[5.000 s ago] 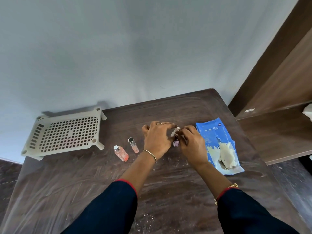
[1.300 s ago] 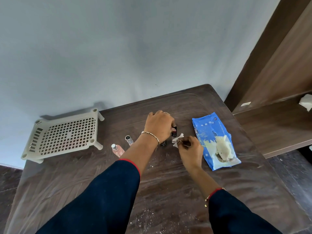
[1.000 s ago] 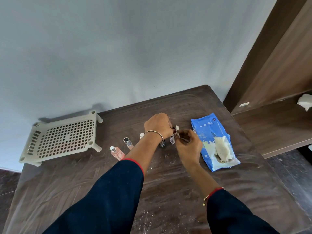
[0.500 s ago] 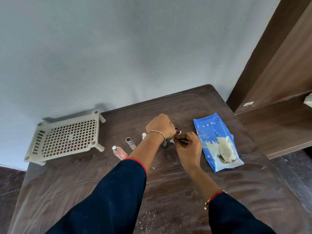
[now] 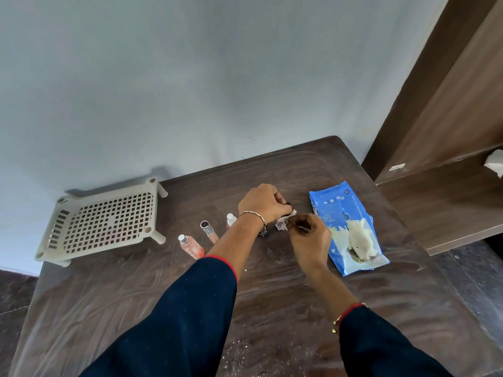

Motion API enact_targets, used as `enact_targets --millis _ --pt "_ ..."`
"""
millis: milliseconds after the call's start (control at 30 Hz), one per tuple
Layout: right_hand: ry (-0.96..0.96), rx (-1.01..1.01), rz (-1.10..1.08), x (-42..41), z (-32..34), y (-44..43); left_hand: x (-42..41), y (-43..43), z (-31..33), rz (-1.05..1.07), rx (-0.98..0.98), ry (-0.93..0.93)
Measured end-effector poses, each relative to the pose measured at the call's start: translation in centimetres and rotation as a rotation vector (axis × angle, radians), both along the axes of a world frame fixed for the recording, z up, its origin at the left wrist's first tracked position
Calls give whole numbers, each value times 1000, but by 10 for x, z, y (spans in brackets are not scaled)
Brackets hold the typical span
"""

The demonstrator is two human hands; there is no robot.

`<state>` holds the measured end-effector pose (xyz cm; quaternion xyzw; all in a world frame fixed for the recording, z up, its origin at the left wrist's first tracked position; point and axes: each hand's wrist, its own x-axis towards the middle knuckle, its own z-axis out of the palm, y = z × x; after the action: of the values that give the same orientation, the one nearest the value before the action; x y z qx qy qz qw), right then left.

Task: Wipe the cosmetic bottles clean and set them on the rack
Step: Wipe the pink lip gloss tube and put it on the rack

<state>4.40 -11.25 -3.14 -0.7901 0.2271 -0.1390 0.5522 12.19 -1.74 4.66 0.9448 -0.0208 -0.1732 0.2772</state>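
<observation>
Cosmetic bottles lie loose in the middle of the dark brown wooden table (image 5: 272,308), none of them on the beige perforated plastic rack (image 5: 106,221), which stands well apart at the far left corner. To the right we see a blue wet-wipe pack (image 5: 334,205), torn open with white sheets spilling out. Between the two, our left hand (image 5: 262,204) has its fingers curled round a small dark-capped bottle (image 5: 288,205); only the cap shows, poking out past the fingertips toward the pack. Our right hand (image 5: 310,240), just beside it, pinches a crumpled white wipe (image 5: 288,217) between thumb and fingers and presses it against that bottle below the cap. Left of the left wrist, a pink bottle with a white cap (image 5: 192,246) lies tilted, a slim pink tube with a silver cap (image 5: 209,231) sits near it, and a white-capped bottle (image 5: 230,220) is half hidden behind the wrist. A tiny dark bottle (image 5: 263,232) stands under the wrist.
</observation>
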Motion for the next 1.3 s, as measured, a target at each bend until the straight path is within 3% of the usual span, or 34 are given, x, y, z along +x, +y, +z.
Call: enact_targets --millis 167,367,600,867,1167,1300 --pt "-2 36 -16 5 2 -4 7 5 0 -61 33 -34" --pt "-11 79 -10 0 7 0 19 8 2 -110 61 61" --pt "-67 128 12 9 19 7 11 10 -12 -7 -5 -32" --pt "145 -3 73 5 -17 0 10 10 -12 -55 -36 33" --pt "-130 86 -16 9 16 11 17 10 -11 -52 -33 56" --pt "-113 98 -13 8 12 10 16 11 -12 -65 -40 66"
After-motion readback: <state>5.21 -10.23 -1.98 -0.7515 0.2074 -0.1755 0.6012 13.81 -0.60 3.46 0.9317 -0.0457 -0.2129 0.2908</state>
